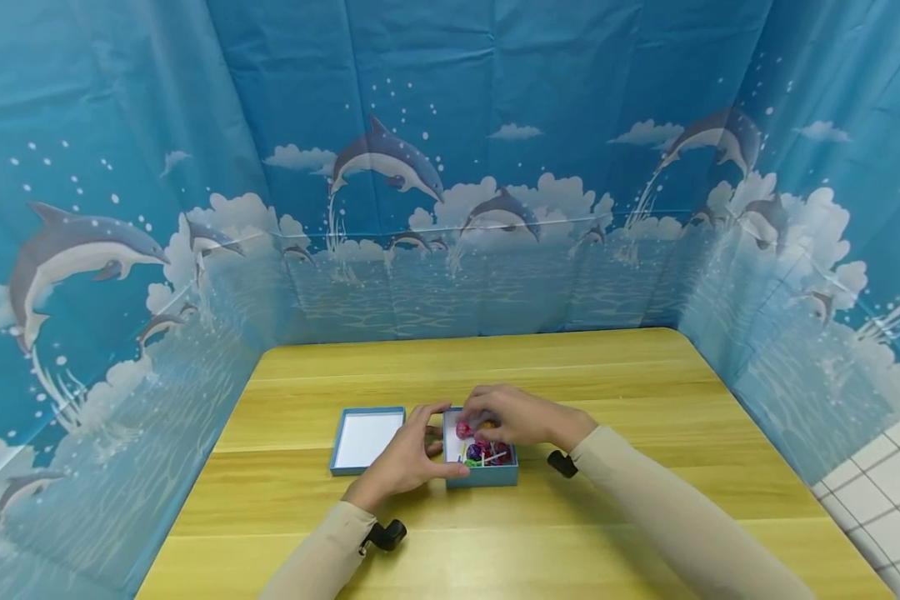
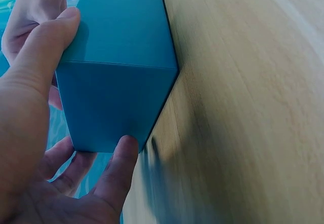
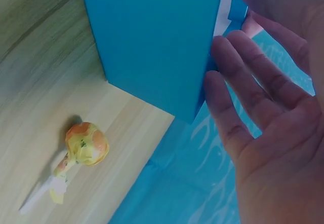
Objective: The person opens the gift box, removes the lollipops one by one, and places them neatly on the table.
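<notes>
A blue box [image 1: 482, 476] with a white inside stands on the table, holding several wrapped lollipops [image 1: 487, 454] in mixed colours. My left hand [image 1: 412, 454] grips its left side, the thumb at the near edge and the fingers along the side wall. Over the box's far right part reaches my right hand [image 1: 521, 415], fingers bent down by a pink lollipop [image 1: 462, 429]. In the right wrist view, thumb and fingers are apart at the rim, with nothing visible between them. A yellow-orange lollipop [image 3: 87, 144] lies on the table right of the box.
Left of the box lies a shallow blue lid [image 1: 367, 442], white inside facing up. The wooden table [image 1: 450, 367] is enclosed by dolphin-print curtains [image 1: 450, 275] behind and at both sides. White tiles [image 1: 888, 500] show at the lower right.
</notes>
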Demonstrator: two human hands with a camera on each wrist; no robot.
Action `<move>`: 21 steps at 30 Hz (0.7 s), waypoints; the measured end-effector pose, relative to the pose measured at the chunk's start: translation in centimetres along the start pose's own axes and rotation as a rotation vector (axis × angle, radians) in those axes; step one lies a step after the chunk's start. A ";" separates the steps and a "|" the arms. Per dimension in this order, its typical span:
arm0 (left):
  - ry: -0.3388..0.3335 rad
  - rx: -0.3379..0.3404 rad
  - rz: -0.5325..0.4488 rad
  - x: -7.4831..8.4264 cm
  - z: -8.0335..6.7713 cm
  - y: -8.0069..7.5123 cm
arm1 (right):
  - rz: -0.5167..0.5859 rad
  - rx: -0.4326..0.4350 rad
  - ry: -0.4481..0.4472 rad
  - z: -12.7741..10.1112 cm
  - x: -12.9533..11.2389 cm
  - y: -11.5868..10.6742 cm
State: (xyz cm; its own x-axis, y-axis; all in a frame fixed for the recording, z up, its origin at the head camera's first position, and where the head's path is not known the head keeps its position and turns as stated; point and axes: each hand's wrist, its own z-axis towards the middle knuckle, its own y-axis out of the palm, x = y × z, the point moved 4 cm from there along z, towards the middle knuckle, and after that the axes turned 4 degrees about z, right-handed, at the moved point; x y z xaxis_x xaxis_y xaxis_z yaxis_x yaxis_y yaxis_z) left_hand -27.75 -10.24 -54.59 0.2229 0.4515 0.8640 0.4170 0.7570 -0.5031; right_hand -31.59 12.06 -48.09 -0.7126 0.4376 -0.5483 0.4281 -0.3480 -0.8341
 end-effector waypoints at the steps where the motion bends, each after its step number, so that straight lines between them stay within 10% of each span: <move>1: 0.002 0.000 -0.003 0.0 0.0 0.0 | 0.005 -0.011 0.002 0.2 0.0 0.1; 21: 0.020 -0.003 -0.019 -0.1 0.0 0.1 | -0.041 -0.113 0.016 1.9 -1.1 1.3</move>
State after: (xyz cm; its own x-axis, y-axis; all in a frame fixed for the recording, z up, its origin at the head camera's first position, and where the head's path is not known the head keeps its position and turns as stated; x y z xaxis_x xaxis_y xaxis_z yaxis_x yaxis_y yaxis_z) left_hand -27.70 -10.22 -54.73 0.2324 0.4280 0.8734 0.4235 0.7639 -0.4870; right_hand -31.33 9.53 -48.50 -0.7223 0.4625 -0.5141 0.4598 -0.2341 -0.8566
